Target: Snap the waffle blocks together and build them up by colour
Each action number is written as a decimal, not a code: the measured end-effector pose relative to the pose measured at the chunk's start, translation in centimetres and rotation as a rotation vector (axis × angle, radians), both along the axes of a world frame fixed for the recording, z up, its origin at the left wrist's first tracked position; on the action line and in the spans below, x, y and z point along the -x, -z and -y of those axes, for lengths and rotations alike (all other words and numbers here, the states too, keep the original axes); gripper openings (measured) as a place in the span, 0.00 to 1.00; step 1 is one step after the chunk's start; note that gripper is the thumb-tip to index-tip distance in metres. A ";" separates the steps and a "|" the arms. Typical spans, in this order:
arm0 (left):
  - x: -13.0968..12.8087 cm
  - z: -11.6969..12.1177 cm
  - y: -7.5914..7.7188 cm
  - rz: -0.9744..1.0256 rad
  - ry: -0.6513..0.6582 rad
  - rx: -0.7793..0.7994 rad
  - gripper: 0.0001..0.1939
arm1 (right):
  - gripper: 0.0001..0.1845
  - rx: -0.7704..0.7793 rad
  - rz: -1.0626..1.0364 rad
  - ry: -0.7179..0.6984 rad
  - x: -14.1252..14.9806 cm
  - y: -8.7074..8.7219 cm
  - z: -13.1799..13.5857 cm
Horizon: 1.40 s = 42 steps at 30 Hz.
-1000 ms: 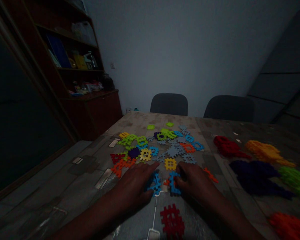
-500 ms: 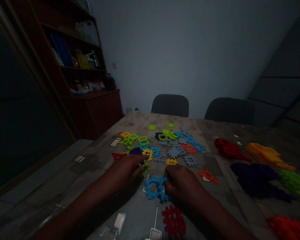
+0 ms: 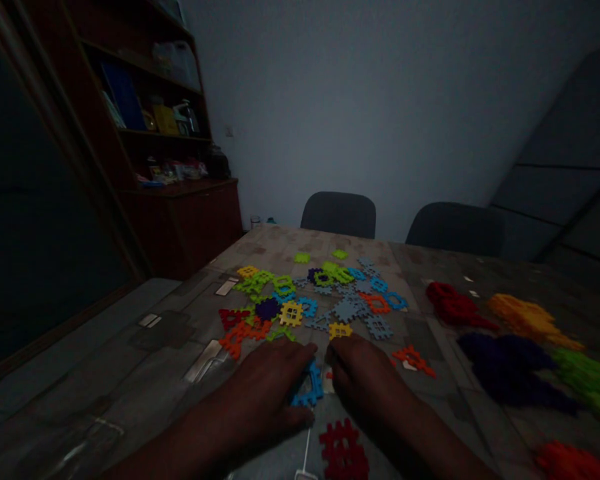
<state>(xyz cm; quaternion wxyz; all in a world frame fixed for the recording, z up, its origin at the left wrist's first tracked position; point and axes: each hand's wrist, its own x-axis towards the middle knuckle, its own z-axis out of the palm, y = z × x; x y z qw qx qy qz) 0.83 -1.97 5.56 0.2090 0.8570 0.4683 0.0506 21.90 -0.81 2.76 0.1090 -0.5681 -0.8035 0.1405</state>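
Observation:
My left hand (image 3: 267, 377) is low over the table, its thumb and fingers around a blue interlocking plastic piece (image 3: 316, 387) with an open middle; the hand covers part of the piece. Close beside it on the right, my right hand (image 3: 363, 370) has its fingers curled together. What they hold is hidden, though a small orange bit shows by the fingertips. Just beyond the hands lie a yellow window-shaped piece (image 3: 340, 331), another yellow piece (image 3: 291, 313) and a green piece (image 3: 281, 333). A red lattice piece (image 3: 344, 450) lies nearest me, below the right hand.
Mixed pieces spread across the table's middle, with grey pieces (image 3: 347, 309) and a dark purple one (image 3: 268, 309) among them. Sorted heaps lie at right: red (image 3: 455, 305), yellow (image 3: 533, 319), purple (image 3: 510, 367), green (image 3: 587, 377), orange (image 3: 580, 460). Chairs (image 3: 339, 213) stand behind the table.
My left hand has drawn back from the pile to the blue piece, uncovering orange and purple pieces. My right hand stays close by, and the blue part it held no longer shows in its fingers.

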 end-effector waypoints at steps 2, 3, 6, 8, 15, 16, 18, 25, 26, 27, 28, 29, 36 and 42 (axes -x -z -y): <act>-1.1 0.5 0.7 -0.055 0.002 0.008 0.42 | 0.10 -0.008 -0.015 0.018 -1.1 0.5 0.5; -1.4 0.6 1.0 -0.080 0.001 0.004 0.41 | 0.10 -0.009 -0.026 0.024 -1.5 0.7 0.8; -1.8 0.3 2.0 -0.099 0.000 -0.023 0.38 | 0.12 -0.004 -0.062 0.038 -2.4 1.0 1.2; -1.7 0.0 2.4 -0.077 -0.004 -0.029 0.38 | 0.12 0.000 -0.081 0.041 -2.7 1.0 1.3; -1.3 -0.1 2.2 -0.065 -0.053 0.024 0.45 | 0.11 0.007 -0.129 0.025 -2.7 0.9 1.2; -1.3 0.0 2.1 -0.069 -0.053 0.019 0.45 | 0.11 0.008 -0.129 0.024 -2.7 0.9 1.1; -1.3 0.2 2.0 -0.085 -0.055 0.014 0.43 | 0.11 0.011 -0.123 0.020 -2.8 0.9 1.0; -1.3 0.2 2.6 -0.073 -0.037 0.004 0.43 | 0.12 0.000 -0.100 0.030 -3.1 1.0 0.9; -1.3 0.1 2.6 -0.071 -0.040 0.003 0.43 | 0.12 -0.004 -0.097 0.041 -3.2 1.0 0.8; -1.3 0.1 2.5 -0.067 -0.046 -0.001 0.43 | 0.12 -0.009 -0.093 0.057 -3.3 0.9 0.6; -1.3 0.0 2.4 -0.063 -0.053 -0.004 0.43 | 0.12 -0.018 -0.087 0.081 -3.5 0.8 0.3; -1.2 0.0 2.3 -0.060 -0.062 -0.006 0.43 | 0.11 -0.031 -0.077 0.116 -3.9 0.7 -0.1; -0.7 -0.6 2.4 -0.045 -0.073 -0.011 0.42 | 0.16 -0.136 0.074 0.442 -8.6 0.0 -7.2; -0.5 -0.9 3.1 -0.073 -0.071 -0.005 0.42 | 0.17 -0.041 0.196 0.516 -11.4 1.0 -10.8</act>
